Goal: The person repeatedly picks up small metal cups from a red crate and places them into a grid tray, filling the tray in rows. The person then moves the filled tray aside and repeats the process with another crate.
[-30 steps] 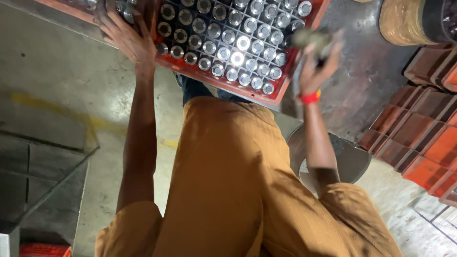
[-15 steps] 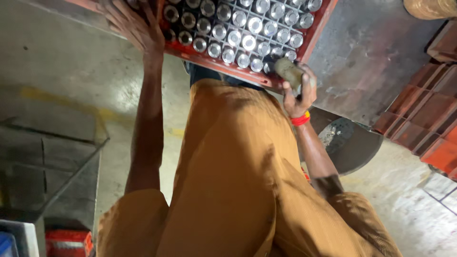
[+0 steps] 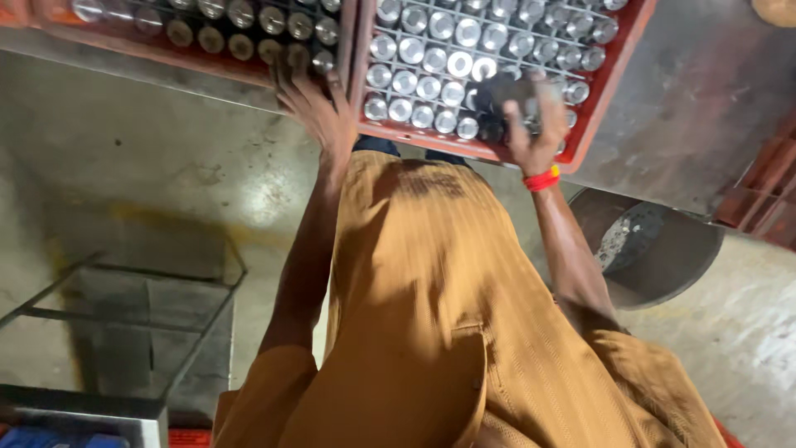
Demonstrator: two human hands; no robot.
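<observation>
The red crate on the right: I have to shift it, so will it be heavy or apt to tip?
Probably heavy: the red crate is nearly full of capped bottles. Its grid holds them upright, so they should stay put. Likely stiff; the right hand reaches inside.

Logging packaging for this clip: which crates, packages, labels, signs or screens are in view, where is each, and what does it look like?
Right red crate: top centre, gridded plastic, full of silver-capped bottles; right hand on its near edge.
Left red crate: top left, rows of darker-capped bottles; left hand at its corner.
Stacked red crates: right edge, partly visible.
No labels, signs or screens are visible.
</observation>
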